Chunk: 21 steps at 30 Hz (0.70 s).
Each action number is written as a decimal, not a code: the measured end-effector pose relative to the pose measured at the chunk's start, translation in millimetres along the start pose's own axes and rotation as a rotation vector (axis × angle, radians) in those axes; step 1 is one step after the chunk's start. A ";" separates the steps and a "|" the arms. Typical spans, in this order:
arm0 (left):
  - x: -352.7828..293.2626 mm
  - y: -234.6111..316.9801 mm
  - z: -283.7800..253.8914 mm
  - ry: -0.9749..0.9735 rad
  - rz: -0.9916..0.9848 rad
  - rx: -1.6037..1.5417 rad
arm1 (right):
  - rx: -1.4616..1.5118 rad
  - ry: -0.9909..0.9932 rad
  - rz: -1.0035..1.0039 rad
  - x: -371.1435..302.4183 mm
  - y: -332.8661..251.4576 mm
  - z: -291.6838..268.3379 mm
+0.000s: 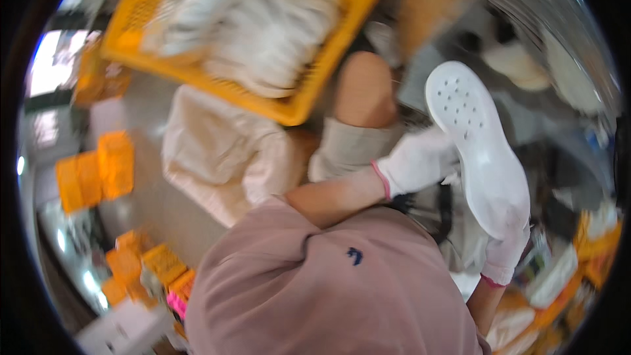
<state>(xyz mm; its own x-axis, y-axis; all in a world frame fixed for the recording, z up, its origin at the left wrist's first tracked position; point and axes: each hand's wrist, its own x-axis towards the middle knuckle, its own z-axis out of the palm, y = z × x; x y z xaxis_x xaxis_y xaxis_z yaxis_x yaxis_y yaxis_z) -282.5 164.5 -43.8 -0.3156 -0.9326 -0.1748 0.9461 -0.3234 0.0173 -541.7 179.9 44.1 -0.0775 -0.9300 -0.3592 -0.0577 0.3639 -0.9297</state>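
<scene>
A white shoe sole (483, 138), with a cluster of small holes at its broad front end, stands slantwise at the right of the head view. My right hand (507, 240), in a white glove with a pink cuff, grips the narrow heel end from below. At the sole's inner edge, my gloved left hand (420, 161) is closed, its fingers curled against the side. Motion blurs those fingertips, and the sole partly hides them. Small white scraps show just under them.
A yellow plastic crate (296, 108) full of white soles (263, 33) stands at the upper left. Below it lies a cream cloth or sack (217, 151), next to my bare knee (365, 89). Orange boxes (95, 174) stand farther left. Blurred grey machinery (427, 85) is at the right.
</scene>
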 end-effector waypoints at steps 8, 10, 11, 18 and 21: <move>156.6 -79.3 58.2 0.316 -0.035 0.397 | -0.572 0.537 -0.493 -27.3 -37.2 8.8; 177.4 -87.4 59.0 0.288 0.068 0.484 | -0.769 0.505 -0.543 -8.7 -49.2 4.0; 193.8 -81.5 53.2 0.102 0.135 0.797 | -0.941 0.382 -0.504 6.0 -57.3 0.2; 303.9 -35.6 -24.9 -0.155 0.236 1.153 | -0.610 0.352 -0.584 130.6 -76.6 4.2; 293.6 0.2 -34.5 0.106 0.174 1.150 | -0.753 0.272 -0.806 167.1 -72.2 8.5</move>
<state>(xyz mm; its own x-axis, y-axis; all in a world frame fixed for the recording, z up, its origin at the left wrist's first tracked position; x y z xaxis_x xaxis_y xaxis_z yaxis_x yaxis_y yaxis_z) -372.4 -103.9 -129.0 -0.1290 -0.9783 -0.1623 0.3355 -0.1971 0.9212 -542.1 -2.2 50.4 0.0447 -0.8985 0.4366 -0.7655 -0.3117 -0.5630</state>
